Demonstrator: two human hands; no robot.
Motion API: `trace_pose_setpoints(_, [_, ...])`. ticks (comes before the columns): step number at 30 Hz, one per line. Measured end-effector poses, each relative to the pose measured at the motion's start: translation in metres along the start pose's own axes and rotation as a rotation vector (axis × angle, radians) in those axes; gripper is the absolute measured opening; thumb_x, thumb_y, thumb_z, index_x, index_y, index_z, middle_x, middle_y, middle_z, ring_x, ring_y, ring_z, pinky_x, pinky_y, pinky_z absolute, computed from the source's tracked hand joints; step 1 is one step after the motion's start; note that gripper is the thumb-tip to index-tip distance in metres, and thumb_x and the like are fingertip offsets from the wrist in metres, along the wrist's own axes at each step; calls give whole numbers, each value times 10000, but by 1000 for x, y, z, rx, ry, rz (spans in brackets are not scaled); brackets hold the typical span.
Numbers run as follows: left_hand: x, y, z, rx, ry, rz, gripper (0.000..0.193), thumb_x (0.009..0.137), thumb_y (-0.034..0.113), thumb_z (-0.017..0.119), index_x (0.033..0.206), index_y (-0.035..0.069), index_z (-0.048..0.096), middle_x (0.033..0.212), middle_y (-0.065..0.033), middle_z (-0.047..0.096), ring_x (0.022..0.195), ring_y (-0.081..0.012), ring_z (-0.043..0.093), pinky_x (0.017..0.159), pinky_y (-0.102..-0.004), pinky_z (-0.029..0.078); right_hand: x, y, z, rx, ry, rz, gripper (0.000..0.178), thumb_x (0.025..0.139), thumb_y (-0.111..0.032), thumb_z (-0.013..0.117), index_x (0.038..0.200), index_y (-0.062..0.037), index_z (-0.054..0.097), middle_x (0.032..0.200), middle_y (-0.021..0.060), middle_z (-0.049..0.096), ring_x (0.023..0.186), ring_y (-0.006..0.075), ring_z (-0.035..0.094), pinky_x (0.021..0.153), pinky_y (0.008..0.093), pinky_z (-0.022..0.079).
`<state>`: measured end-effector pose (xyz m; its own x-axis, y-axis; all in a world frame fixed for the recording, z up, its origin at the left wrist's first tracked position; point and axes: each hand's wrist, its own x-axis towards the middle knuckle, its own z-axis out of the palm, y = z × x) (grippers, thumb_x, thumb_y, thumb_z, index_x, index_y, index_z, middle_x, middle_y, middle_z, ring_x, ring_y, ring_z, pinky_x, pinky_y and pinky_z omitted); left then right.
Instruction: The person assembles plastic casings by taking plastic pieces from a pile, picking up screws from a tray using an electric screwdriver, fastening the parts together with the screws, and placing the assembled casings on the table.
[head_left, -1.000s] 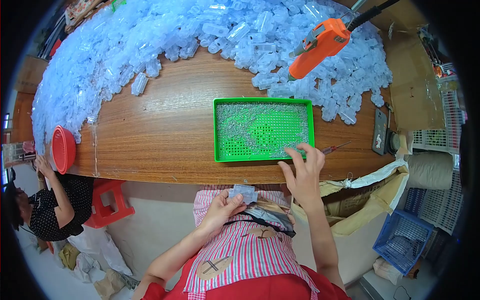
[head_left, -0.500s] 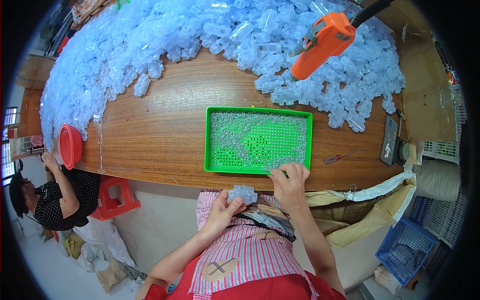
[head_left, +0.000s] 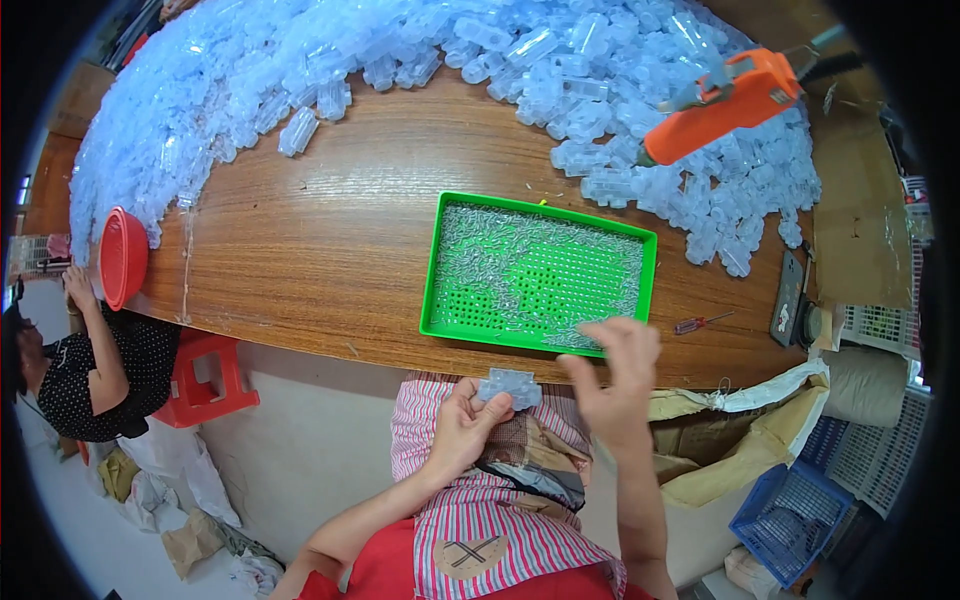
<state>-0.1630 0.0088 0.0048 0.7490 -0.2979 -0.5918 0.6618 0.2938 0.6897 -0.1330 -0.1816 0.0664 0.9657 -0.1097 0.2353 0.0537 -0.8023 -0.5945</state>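
My left hand (head_left: 468, 425) is closed on a clear plastic housing (head_left: 512, 387), held by its left end just off the table's front edge. My right hand (head_left: 618, 385) is a little blurred; its thumb and fingers are apart, and nothing shows between them. It hovers at the near right corner of a green tray (head_left: 428, 290). Small silvery screws (head_left: 470, 235) lie scattered over the tray's perforated bottom, thickest along the far side and left part.
A big heap of clear plastic housings (head_left: 230, 90) covers the table's far side. An orange electric screwdriver (head_left: 715, 115) hangs above it at right. A small screwdriver (head_left: 703, 322) and a phone (head_left: 788, 300) lie to the right. At left are a red basin (head_left: 124, 258) and another person (head_left: 85, 370).
My right hand has opened from a pinch and lifted slightly to the right. The plastic housing stays in my left hand. The whole view has shifted and turned a little.
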Motion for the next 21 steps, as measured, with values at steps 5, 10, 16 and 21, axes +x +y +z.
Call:
trace_pose_setpoints(5, [1, -3, -1, -43, -29, 3, 248, 898, 108, 613, 1061, -34, 490, 995, -103, 655, 861, -112, 631, 746, -232, 520, 81, 0, -51, 216, 484, 69, 590, 844, -179, 655, 1317, 4, 353, 1285, 139, 406, 1180, 254, 414, 986, 375, 330])
trace_pose_setpoints(10, [3, -4, -3, -3, -19, 13, 215, 894, 99, 619, 1016, -39, 507, 914, -99, 673, 781, -100, 636, 682, -218, 517, 148, 6, -76, 700, 334, 108, 648, 886, -209, 626, 1383, 15, 276, 1373, 149, 355, 1243, 229, 405, 1025, 353, 329])
trace_pose_setpoints(16, [5, -12, -2, -74, -9, 86, 219, 888, 99, 629, 1001, -42, 506, 919, -104, 668, 791, -89, 628, 670, -211, 508, 165, 27, -70, 698, 35, 20, 557, 880, -196, 629, 1342, -27, 368, 1302, 88, 478, 1120, 189, 525, 941, 377, 440])
trace_pose_setpoints(21, [6, -13, -3, -53, 3, 61, 245, 880, 81, 632, 1041, -57, 510, 969, -111, 651, 824, -117, 634, 735, -231, 525, 157, 12, -47, 928, 175, 20, 344, 871, -246, 583, 1110, -10, 509, 1078, 128, 592, 810, 108, 568, 722, 293, 498])
